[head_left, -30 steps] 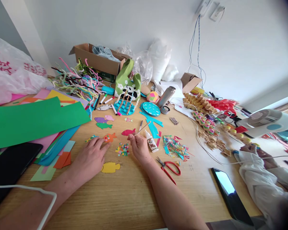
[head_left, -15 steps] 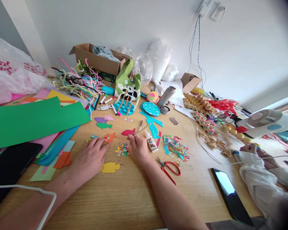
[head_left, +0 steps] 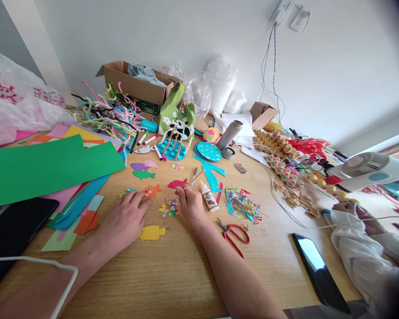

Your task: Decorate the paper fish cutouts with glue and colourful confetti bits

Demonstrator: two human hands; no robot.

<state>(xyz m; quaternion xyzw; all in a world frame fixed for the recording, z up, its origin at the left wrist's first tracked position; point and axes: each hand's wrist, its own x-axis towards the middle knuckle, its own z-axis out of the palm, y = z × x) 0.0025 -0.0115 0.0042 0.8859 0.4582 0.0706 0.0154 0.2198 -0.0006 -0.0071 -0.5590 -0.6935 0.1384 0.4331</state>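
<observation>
While the left hand (head_left: 128,216) lies low over the worktop (head_left: 173,283), its fingers loosely spread, their tips meet the near edge of the orange fish (head_left: 153,191), probably so the light cutout can't slide; how hard they press, I can't tell. The fish lies flat just beyond them, spots showing on its head end. From where I stand, the right hand (head_left: 192,206) has thumb and forefinger pinching a thin stick (head_left: 198,177), held slantwise like a pencil, likely for fine control; its lower tip is too faint to make out. Loose paper dots (head_left: 169,207) are spread between the two hands, seemingly for easy reach. The glue bottle (head_left: 209,197) stands or leans just beyond the right hand, handy too, with red-handled scissors (head_left: 234,232) set aside nearer the forearm.
</observation>
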